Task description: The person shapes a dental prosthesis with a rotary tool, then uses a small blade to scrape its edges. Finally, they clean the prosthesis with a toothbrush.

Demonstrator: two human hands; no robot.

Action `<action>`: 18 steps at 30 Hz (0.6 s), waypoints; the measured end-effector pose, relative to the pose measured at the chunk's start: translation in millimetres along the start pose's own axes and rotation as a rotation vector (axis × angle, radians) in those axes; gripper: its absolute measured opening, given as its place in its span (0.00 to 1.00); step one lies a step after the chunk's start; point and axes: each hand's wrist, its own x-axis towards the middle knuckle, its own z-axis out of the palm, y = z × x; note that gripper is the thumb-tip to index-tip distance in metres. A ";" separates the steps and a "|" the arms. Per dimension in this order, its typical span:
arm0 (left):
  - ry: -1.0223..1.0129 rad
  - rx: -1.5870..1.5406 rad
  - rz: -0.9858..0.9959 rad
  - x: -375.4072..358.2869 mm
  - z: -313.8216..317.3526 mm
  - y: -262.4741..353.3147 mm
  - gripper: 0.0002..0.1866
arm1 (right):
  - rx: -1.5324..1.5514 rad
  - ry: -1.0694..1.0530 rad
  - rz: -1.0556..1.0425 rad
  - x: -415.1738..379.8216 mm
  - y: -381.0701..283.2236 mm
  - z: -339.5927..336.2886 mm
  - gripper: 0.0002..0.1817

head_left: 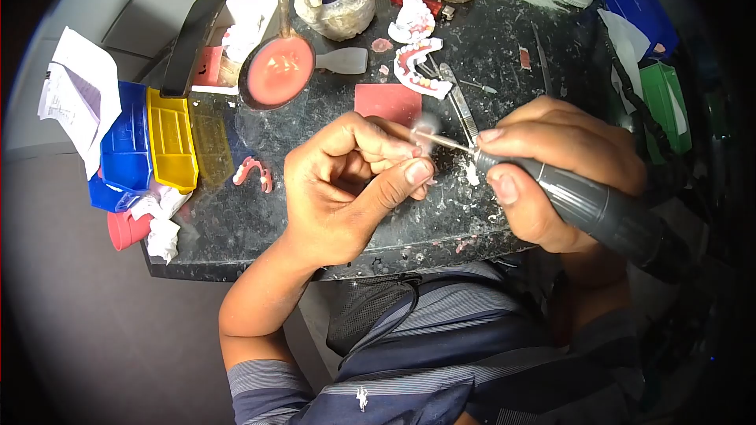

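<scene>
My right hand is closed around a dark rotary handpiece, whose thin metal shank points left. The spinning tip is blurred and lies at the fingertips of my left hand. Those fingers are pinched on a small piece, mostly hidden; a pinkish bit shows below the thumb. Behind my hands a flat pink wax sheet lies on the dark bench. A white dental arch model sits beyond it, beside a metal tool.
Left of my hands lies a pink denture piece, near blue and yellow bins. A pan of pink wax, a glass jar and another tooth model stand farther back. A green bin is at right.
</scene>
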 end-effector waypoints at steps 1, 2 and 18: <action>-0.001 -0.001 0.000 0.1 0.1 -0.1 0.06 | 0.006 -0.014 -0.024 0.8 0.2 0.2 0.12; -0.002 0.006 0.007 0.1 0.1 -0.3 0.06 | 0.012 -0.027 -0.048 1.3 0.4 0.2 0.12; -0.002 0.046 -0.020 0.8 0.4 1.0 0.06 | 0.029 -0.067 0.025 3.3 -4.4 -4.3 0.10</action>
